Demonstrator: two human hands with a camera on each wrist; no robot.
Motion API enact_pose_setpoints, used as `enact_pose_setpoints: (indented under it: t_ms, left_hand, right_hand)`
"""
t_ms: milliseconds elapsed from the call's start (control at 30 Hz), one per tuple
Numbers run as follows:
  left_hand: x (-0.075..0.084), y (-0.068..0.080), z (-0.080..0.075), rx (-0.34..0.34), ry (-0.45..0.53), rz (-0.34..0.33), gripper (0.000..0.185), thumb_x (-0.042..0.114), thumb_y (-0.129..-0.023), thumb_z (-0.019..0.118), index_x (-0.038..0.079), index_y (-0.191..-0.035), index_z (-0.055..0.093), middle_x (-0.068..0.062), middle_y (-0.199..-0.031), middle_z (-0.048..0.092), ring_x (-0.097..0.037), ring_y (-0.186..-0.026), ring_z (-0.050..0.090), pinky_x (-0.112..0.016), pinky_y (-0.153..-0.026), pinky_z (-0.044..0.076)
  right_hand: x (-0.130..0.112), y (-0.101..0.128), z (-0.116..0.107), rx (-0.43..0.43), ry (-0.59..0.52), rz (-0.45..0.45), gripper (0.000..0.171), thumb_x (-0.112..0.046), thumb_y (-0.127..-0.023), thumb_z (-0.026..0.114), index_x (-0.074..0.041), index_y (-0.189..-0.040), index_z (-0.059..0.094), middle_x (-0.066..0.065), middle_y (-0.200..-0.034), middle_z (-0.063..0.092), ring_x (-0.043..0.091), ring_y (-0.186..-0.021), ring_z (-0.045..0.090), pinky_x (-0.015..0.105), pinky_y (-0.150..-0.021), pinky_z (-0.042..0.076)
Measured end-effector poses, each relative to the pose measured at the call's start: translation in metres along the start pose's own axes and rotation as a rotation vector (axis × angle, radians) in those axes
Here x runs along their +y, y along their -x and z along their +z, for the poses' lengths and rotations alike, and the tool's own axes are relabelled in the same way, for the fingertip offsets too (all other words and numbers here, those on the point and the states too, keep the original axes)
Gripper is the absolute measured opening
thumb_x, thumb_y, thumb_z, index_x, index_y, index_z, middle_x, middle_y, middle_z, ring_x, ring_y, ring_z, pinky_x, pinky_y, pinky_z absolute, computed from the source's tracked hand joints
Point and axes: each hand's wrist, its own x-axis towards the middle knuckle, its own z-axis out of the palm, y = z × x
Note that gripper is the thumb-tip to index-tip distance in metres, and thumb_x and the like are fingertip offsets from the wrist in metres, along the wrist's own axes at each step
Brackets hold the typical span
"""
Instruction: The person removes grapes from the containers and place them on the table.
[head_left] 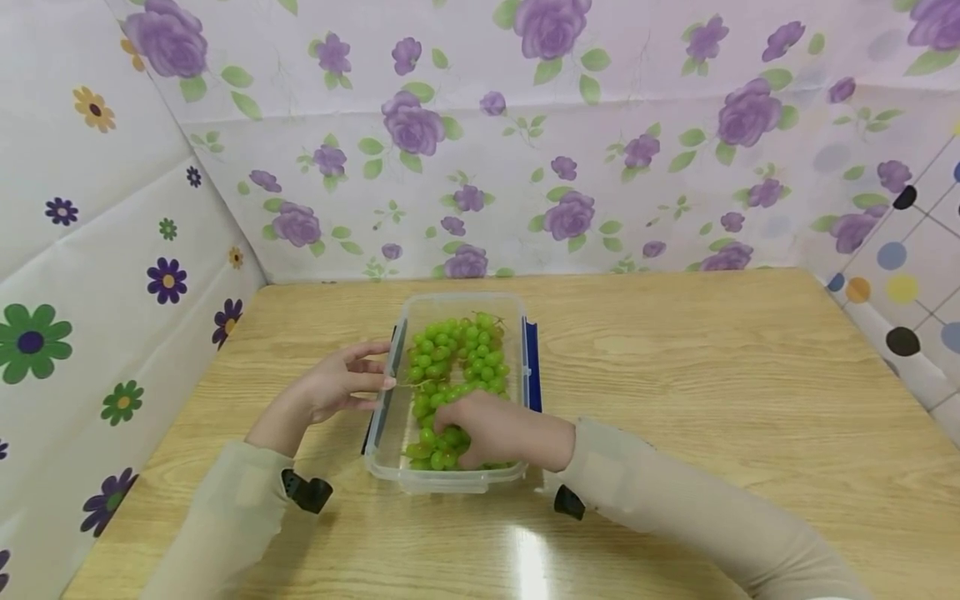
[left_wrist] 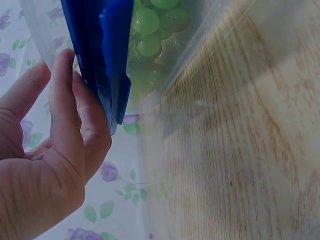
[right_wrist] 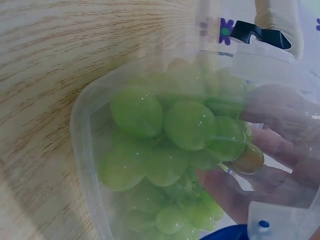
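A clear plastic box (head_left: pixel 390 454) with blue side clips (head_left: pixel 533 367) stands on the table and holds bunches of green grapes (head_left: pixel 442 342). My left hand (head_left: pixel 337 383) is at the box's left side, its loosely extended fingers touching the rim. The left wrist view has those fingers (left_wrist: pixel 65 115) against a blue clip flap (left_wrist: pixel 115 55). My right hand (head_left: pixel 491 429) reaches down into the near part of the box, fingers curled on grapes. Through the cloudy wall in the right wrist view, its fingers (right_wrist: pixel 270 145) meet the grapes (right_wrist: pixel 190 125); part of the grip is hidden.
The wooden table (head_left: pixel 712 375) extends on both sides of the box. A flowered sheet (head_left: pixel 487 167) hangs along the back edge, with patterned sheets at left and right. Dark straps (head_left: pixel 306 492) are on both wrists.
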Motion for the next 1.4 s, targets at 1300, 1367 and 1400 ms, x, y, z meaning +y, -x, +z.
enact_pose_setpoints:
  t_ms: [1300,1367,1400]
  left_hand:
    - [-0.001,0.001,0.001,0.022,0.009,0.002,0.074,0.011,-0.092,0.062,0.008,-0.152,0.019,-0.016,-0.125,0.041,-0.013,-0.097,0.056,-0.028,-0.078,0.055]
    - [-0.001,0.001,0.000,0.023,0.008,0.002,0.074,0.011,-0.092,0.062,0.008,-0.152,0.019,-0.017,-0.127,0.040,-0.013,-0.097,0.056,-0.028,-0.078,0.054]
    - [-0.002,0.001,0.000,0.022,0.007,0.002,0.074,0.011,-0.092,0.062,0.008,-0.152,0.019,-0.018,-0.127,0.040,-0.013,-0.097,0.056,-0.028,-0.078,0.054]
  right_hand:
    - [0.007,0.010,-0.008,0.105,-0.193,-0.019,0.032,-0.003,-0.076,0.075,-0.009,-0.107,0.068,-0.001,-0.091,0.066,0.008,-0.068,0.049,0.020,-0.059,0.045]
    - [0.006,0.011,-0.010,0.114,-0.206,-0.011,0.032,-0.004,-0.076,0.076,-0.009,-0.108,0.068,-0.002,-0.089,0.065,0.008,-0.068,0.049,0.020,-0.060,0.045]
    - [0.006,0.012,-0.010,0.116,-0.210,-0.009,0.033,-0.005,-0.076,0.077,-0.009,-0.108,0.068,-0.002,-0.089,0.065,0.008,-0.069,0.050,0.020,-0.061,0.046]
